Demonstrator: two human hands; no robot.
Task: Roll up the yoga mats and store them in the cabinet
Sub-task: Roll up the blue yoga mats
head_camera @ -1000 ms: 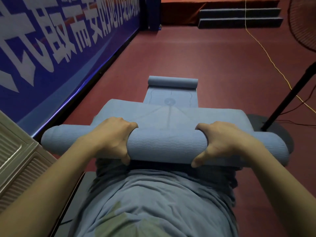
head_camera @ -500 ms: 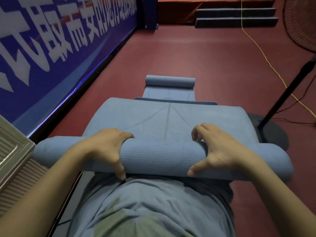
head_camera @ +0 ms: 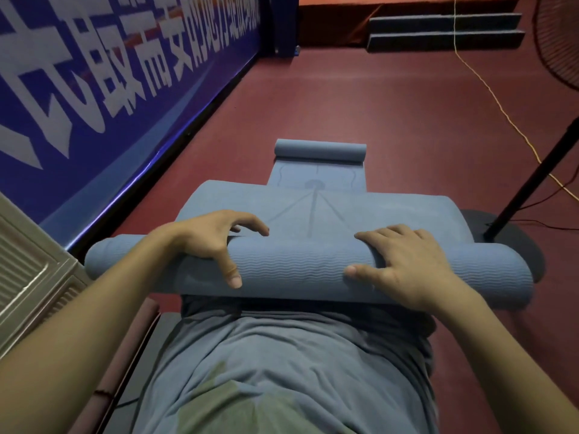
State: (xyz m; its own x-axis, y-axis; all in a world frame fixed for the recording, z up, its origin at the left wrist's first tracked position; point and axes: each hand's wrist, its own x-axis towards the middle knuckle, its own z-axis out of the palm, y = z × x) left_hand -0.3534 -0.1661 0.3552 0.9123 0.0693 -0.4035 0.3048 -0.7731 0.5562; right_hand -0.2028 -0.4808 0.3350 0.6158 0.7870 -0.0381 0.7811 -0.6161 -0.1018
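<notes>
A blue yoga mat is partly rolled; its thick roll [head_camera: 291, 267] lies crosswise at waist height against my body. The unrolled part [head_camera: 313, 208] slopes away to the red floor, and its far end is curled into a small roll [head_camera: 319, 150]. My left hand [head_camera: 206, 242] arches over the roll's left half, thumb on the near face and bent fingers hooked over the top. On the right half rests my right hand [head_camera: 407, 261], fingers fairly straight across the top, thumb stretched along the near face.
A blue banner wall [head_camera: 94, 89] runs along the left. A beige ribbed panel [head_camera: 28, 277] stands at the lower left. A fan's black pole [head_camera: 532, 180] and round base [head_camera: 513, 245] are close on the right, with a yellow cord [head_camera: 488, 89] and black cables. Steps [head_camera: 445, 29] lie far back.
Both hands have let go of their tight wrap and reached forward over the top of the roll. The right hand flattened first, then the left spread its fingers.
</notes>
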